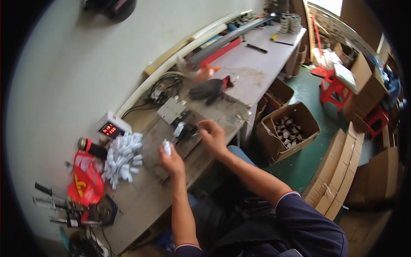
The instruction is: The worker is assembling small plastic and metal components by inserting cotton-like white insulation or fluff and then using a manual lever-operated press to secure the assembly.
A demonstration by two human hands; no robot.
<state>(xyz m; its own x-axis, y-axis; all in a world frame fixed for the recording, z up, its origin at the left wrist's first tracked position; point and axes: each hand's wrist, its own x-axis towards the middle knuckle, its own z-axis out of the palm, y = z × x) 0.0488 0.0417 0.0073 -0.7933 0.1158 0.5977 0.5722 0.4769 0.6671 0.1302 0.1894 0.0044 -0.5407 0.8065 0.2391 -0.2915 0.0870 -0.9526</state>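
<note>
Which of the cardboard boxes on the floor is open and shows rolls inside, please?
The open cardboard box beside the workbench, just right of the right hand, holds the rolls. The flattened cartons further right are folded.

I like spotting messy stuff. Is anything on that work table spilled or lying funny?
Yes. The small white parts lie in a loose heap left of the left hand, not in a box. A dark glove sprawls on the bench farther back. A dusty patch marks the table beyond it.
</note>
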